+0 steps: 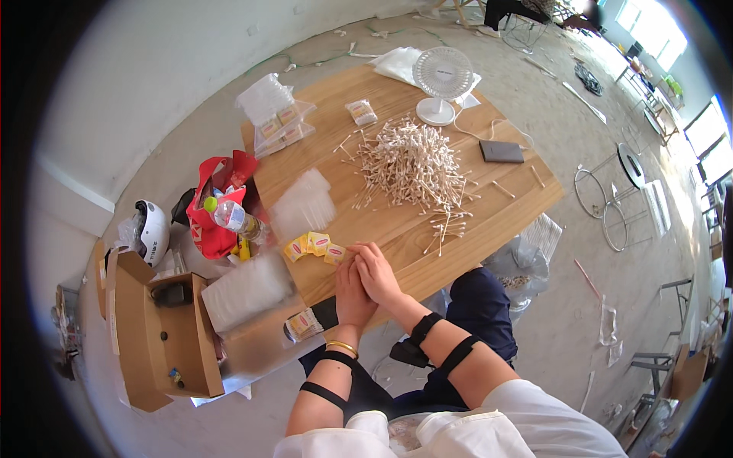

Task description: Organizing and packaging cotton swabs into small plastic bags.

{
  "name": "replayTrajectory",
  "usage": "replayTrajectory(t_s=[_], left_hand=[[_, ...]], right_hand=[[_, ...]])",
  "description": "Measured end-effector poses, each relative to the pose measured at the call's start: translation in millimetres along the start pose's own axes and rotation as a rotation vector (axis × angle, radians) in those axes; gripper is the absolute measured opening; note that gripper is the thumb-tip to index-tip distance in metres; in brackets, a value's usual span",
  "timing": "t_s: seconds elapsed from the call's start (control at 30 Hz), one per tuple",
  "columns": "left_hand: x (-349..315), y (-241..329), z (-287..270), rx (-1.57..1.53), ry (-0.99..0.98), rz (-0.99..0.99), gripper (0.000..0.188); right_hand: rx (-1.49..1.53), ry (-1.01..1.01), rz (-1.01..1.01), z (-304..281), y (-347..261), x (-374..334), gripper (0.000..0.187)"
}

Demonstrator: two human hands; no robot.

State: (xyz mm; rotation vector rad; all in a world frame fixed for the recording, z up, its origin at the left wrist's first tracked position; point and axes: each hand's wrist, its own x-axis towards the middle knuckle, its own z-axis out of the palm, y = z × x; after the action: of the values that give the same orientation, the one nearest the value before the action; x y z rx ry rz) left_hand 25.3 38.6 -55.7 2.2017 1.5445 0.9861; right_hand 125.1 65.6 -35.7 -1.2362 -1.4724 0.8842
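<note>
Right at the table's near edge, my left hand (350,295) and my right hand (377,276) are pressed together, the right partly over the left. Their fingers are closed, and whatever lies between them is hidden. Several small yellow-and-white cards (317,245) lie just left of my fingertips. Farther back is a large loose pile of cotton swabs (412,162), with a few strays toward me and to the right. A stack of clear plastic bags (304,204) lies beyond the cards. Below my left hand, a filled clear packet (304,325) with a yellow label rests beside the table edge.
On the wooden table (458,252) stand a white fan (442,84), a dark power bank (501,152), a filled packet (361,112) and a clear box (284,130). Leftward are a bottle (235,218), a red bag (210,233), more plastic bags (248,291) and an open carton (164,359).
</note>
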Motion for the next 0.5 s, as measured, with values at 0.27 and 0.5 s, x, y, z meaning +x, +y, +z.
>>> replayTrajectory(t_s=[0.27,0.5], left_hand=[[-6,4,-13,-0.051,-0.018,-0.096,0.064],[-7,0,-9,-0.081,0.004,-0.037,0.07]], right_hand=[[-0.45,0.169,-0.174,-118,17,4,0.016],[-0.433,-0.18,-0.211,-74,10,-2,0.013]])
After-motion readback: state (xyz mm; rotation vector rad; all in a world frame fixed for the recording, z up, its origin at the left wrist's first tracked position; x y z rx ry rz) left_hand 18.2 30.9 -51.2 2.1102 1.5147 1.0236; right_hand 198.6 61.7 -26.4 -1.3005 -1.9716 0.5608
